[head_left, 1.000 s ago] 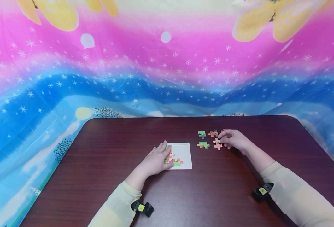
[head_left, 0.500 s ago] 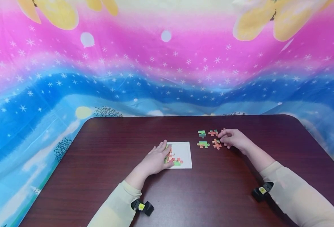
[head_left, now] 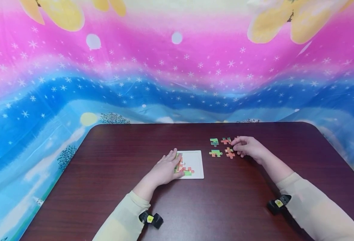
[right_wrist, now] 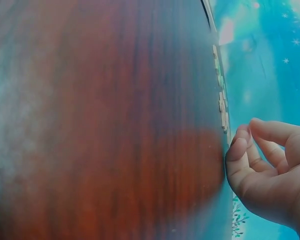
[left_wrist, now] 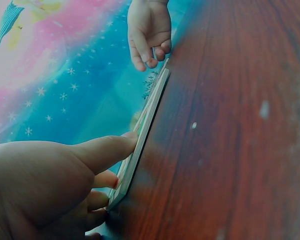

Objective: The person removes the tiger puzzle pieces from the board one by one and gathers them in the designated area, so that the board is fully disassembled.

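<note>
In the head view the left hand (head_left: 164, 169) lies spread over the left part of a white puzzle tray (head_left: 198, 164), partly hiding orange and green pieces (head_left: 187, 173) in it. The left wrist view shows the left thumb (left_wrist: 107, 152) on the edge of that tray (left_wrist: 152, 107). Fingers loosely bent, the right hand (head_left: 249, 149) is just right of an orange piece (head_left: 230, 154); nothing shows in its grasp. In the right wrist view this hand (right_wrist: 272, 167) has thumb and fingers close together. Another piece is partly hidden behind its fingertips.
Two green pieces (head_left: 214, 142) and a second orange one (head_left: 226, 141) lie right of the tray on the dark red-brown table (head_left: 110, 147). Behind stands a pink and blue patterned cloth (head_left: 177, 77). Black wrist devices (head_left: 154, 220) are on both sleeves.
The lower orange piece beside the right fingers has turned slightly and shifted a little left, and those fingers no longer overlap it. The left hand stays on the tray.
</note>
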The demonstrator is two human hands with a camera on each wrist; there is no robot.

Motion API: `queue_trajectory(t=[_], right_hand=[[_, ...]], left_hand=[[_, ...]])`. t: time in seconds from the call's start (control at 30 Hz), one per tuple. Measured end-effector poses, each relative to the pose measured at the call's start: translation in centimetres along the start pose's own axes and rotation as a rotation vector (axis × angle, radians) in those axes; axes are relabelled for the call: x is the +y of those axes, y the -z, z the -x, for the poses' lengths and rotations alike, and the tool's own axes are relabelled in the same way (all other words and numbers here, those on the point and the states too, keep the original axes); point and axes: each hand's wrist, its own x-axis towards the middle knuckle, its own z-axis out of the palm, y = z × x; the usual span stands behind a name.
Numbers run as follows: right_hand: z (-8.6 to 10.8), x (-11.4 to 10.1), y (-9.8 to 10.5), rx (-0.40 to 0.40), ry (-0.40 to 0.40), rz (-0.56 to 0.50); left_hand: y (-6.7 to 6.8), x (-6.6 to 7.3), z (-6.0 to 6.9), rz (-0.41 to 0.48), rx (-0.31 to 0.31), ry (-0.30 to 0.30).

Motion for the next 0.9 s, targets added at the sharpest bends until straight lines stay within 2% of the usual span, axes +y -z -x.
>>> queue_trajectory(t=[0.33, 0.67, 0.9], right_hand=[[0.9, -1.6, -0.4, 0.006, 0.042, -0.034], [1.6, -2.8, -0.7, -0.007, 0.106, -0.128], [1.9, -3.4, -1.1, -0.018, 0.140, -0.151]], left_hand=[[-0.1, -0.2, 0.0, -0.014, -0.004, -0.008], [0.1, -0.6, -0.3, -0.003, -0.009, -0.022], [0.3, -0.6, -0.2, -0.001, -0.008, -0.029]])
